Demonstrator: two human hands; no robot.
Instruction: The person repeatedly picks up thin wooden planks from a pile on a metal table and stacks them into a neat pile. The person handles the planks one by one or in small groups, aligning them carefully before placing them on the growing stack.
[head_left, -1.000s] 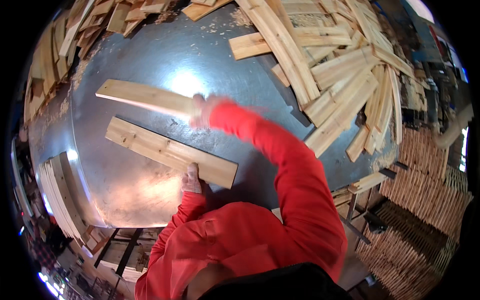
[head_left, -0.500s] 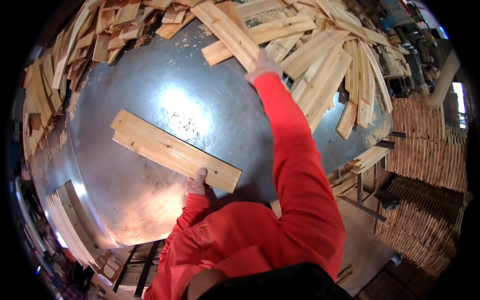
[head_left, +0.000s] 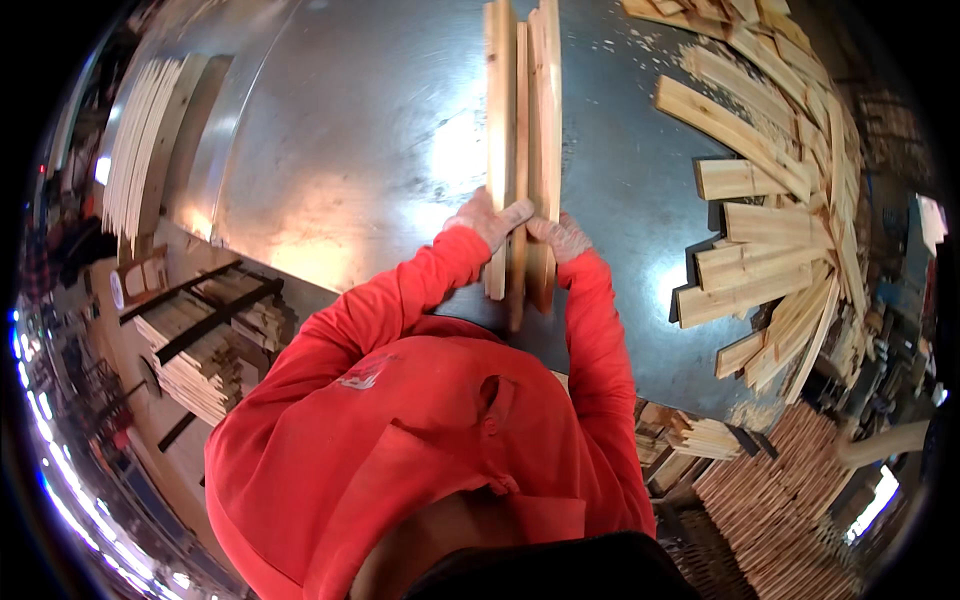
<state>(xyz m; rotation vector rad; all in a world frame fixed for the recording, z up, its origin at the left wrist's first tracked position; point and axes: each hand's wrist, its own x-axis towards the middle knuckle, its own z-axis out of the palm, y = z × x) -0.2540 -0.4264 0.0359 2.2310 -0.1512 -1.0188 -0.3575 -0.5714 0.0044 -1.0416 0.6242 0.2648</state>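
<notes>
In front of my body, several narrow wooden boards (head_left: 501, 110) stand on edge side by side, pointing away from me over the metal table (head_left: 350, 130). My left hand (head_left: 484, 218) is closed around the left board, its thumb reaching across the tops toward the middle one. On the other side, my right hand (head_left: 562, 238) grips the right board (head_left: 547, 110), with fingers close to my left thumb. Small gaps show between the boards at their near ends. The palms and lower fingers are hidden.
Loose boards (head_left: 755, 255) lie fanned out in a heap along the table's right side, with wood shavings. Several pale boards (head_left: 145, 150) stand stacked at the left edge. Below the table are a rack of boards (head_left: 195, 360) and a large slatted stack (head_left: 770, 490).
My right hand has come back from the heap with a board. The boards in my left hand have turned from lying flat to standing on edge, and the view has swung right.
</notes>
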